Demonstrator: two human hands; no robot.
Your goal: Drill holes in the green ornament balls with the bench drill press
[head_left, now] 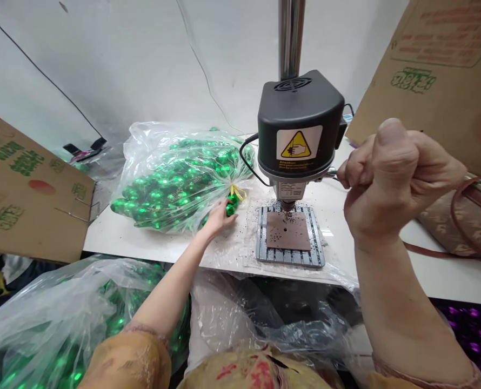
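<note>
My left hand (219, 217) rests at shiny green balls (232, 204) beside the yellow-tied neck of a clear plastic bag (143, 141). Its fingers and thumb are apart, touching the balls; the fingertips are partly hidden. More glossy green balls fill that bag. My right hand (398, 173) is closed in a fist around the feed handle (332, 172) of a black bench drill press (301, 116); only a bit of its metal rod shows. Below the chuck (288, 206), a brown square plate (289, 231) with a dark hole lies on the slotted metal base (319, 256).
Dark shavings are scattered around the base. Cardboard boxes stand at left (33, 189) and right (431, 70). A patterned bag (447, 224) with a brown strap lies at right. Another plastic bag of green balls (74, 302) is below the table edge, and purple shiny pieces (475, 335) are lower right.
</note>
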